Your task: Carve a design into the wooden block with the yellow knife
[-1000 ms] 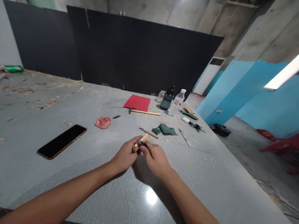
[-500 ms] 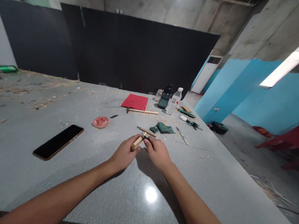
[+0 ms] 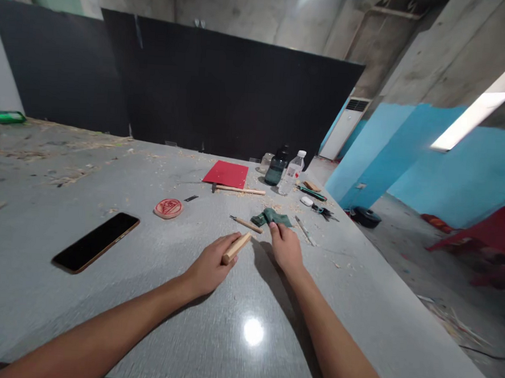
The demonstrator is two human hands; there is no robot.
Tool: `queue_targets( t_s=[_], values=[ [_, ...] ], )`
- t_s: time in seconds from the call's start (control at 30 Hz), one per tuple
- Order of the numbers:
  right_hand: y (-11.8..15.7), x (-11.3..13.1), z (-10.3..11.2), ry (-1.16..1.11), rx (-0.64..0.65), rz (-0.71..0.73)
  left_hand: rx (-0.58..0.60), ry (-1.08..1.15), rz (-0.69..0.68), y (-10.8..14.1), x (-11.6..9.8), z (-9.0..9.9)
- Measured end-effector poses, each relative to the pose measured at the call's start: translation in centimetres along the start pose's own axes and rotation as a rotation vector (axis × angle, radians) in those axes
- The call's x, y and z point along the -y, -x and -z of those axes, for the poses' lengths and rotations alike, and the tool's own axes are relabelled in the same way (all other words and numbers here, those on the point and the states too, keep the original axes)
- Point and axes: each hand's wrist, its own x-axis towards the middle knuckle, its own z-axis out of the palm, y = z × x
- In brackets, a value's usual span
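A pale, squared wooden stick point(image 3: 237, 248) lies in the grip of my left hand point(image 3: 212, 266), its far end pointing forward and right. My right hand point(image 3: 286, 247) is at the near edge of a crumpled dark green cloth point(image 3: 276, 217), fingers bent together. Whether they pinch the cloth or something else is hidden. Just ahead of the stick rests a carving tool point(image 3: 246, 224) with a wooden handle and a dark tip. To the right of the cloth is a thin pen-like tool point(image 3: 304, 231).
A phone point(image 3: 97, 242) and a round red-marked wooden disc point(image 3: 168, 208) lie left. Farther back are a hammer point(image 3: 240, 190), a red sheet point(image 3: 226, 174), a dark bottle point(image 3: 276, 166) and a clear bottle point(image 3: 292, 173). Keys point(image 3: 324, 211) lie right, among wood shavings.
My right hand has moved away from the wooden stick, forward and right to the green cloth. The dark blade it held against the stick no longer shows. My left hand keeps the stick.
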Motion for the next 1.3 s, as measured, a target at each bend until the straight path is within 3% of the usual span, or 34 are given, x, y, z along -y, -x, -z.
queue_targets(
  t_s=[0.1,0.3,0.63,1.0,1.3],
  values=[
    [0.3,0.2,-0.1,-0.02,0.012,0.052,0.0,0.009,-0.006,0.0,0.0,0.0],
    [2.9,3.0,-1.7,-0.069,0.14,0.224,-0.029,0.038,-0.002,-0.3,0.2,-0.1],
    [5.9,5.7,-1.2,-0.097,0.316,0.447,-0.15,0.014,0.002,-0.5,1.9,0.3],
    [5.8,6.0,-0.5,-0.145,0.377,0.473,-0.119,-0.006,-0.004,-0.7,2.2,0.0],
    [4.9,6.5,-0.5,-0.065,0.333,0.392,-0.083,0.067,0.004,-1.4,0.0,0.2]
  ],
)
